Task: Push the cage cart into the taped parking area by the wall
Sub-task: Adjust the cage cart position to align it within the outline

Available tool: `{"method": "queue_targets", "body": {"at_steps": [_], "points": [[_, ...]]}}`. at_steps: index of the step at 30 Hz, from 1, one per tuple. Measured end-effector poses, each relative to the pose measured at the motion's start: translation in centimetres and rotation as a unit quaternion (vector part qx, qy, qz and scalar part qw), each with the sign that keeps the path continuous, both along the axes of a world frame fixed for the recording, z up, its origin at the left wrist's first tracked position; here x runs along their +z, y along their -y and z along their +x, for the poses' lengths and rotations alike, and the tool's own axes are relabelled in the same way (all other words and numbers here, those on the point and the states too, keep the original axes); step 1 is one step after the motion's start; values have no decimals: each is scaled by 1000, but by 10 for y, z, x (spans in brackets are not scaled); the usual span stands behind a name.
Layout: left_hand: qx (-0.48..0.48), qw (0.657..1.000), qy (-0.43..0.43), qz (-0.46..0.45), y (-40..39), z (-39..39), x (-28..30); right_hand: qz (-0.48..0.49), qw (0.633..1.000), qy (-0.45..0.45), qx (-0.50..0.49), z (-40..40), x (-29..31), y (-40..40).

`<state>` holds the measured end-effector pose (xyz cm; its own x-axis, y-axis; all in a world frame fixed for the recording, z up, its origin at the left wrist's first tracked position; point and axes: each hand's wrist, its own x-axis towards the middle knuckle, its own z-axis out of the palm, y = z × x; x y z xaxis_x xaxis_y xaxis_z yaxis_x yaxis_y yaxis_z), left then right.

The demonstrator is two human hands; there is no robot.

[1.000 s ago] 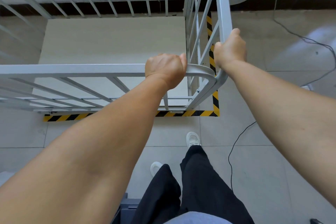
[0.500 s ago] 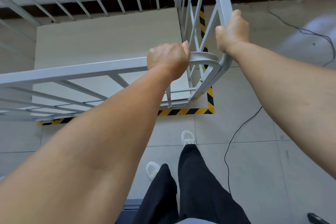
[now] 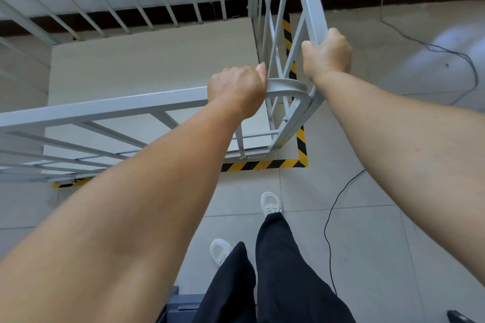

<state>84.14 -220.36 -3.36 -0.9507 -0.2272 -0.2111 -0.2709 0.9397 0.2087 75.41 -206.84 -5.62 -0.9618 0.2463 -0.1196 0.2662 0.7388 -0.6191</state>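
Note:
A grey metal cage cart [image 3: 105, 106] with barred sides and a pale flat deck stands in front of me, its far side near the wall's dark skirting. My left hand [image 3: 236, 88] is closed over the near top rail beside the rounded corner. My right hand [image 3: 326, 54] grips the top rail of the right side panel. Yellow-and-black tape [image 3: 265, 164] marks the parking area's near edge and right edge on the floor. The cart's near right corner sits just inside the tape corner; the near left corner overlaps the tape.
A thin black cable [image 3: 338, 207] runs across the grey floor tiles to my right, and another cable [image 3: 430, 44] hangs from the wall and loops over the floor. My feet in white shoes [image 3: 270, 203] stand just behind the tape. A dark object [image 3: 183, 305] lies at the bottom edge.
The cart has swung a little, its near rail now slanting up to the right. My view has shifted back slightly, and both hands keep their hold on the rails.

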Motion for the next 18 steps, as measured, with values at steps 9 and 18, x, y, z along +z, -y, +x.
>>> {"method": "queue_targets", "body": {"at_steps": [9,18], "points": [[-3,999,-1,35,-31,-55,1,34,999,-10,4,-60,3,-26],[7,999,8,38,-52,-75,-2,59,998,-19,11,-84,2,-46]]}}
